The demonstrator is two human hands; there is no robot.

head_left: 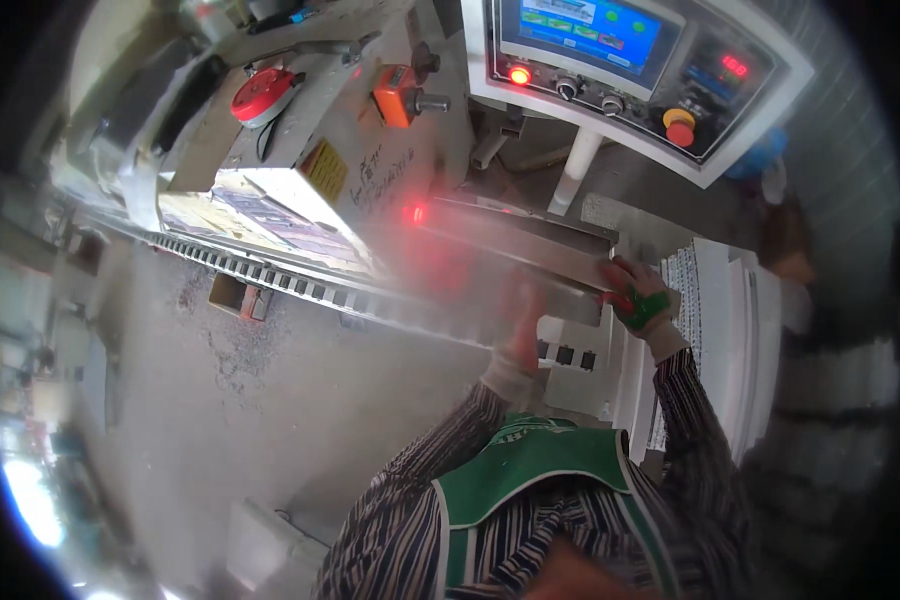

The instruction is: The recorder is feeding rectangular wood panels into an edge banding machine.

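Observation:
A long, flat, pale strip (pixel 530 246) lies at the right end of the machine, running from the red glow to my right hand. My right hand (pixel 642 296), in a glove with red and green patches, has its fingers bent round the strip's right end. On the near side of the strip is my left hand (pixel 523 318), its wrist in a light cuff. Haze and blur hide its fingers, so I cannot tell whether it grips the strip. A small bright red light (pixel 416 214) shines on the machine by the strip's left end.
A control panel (pixel 660 75) with a screen and knobs stands at the far right. The machine (pixel 390 190) carries a red round tool (pixel 267 96) and an orange box (pixel 396 96). Stacked white panels (pixel 735 345) stand at right. A chain conveyor (pixel 300 287) runs along the machine's near edge.

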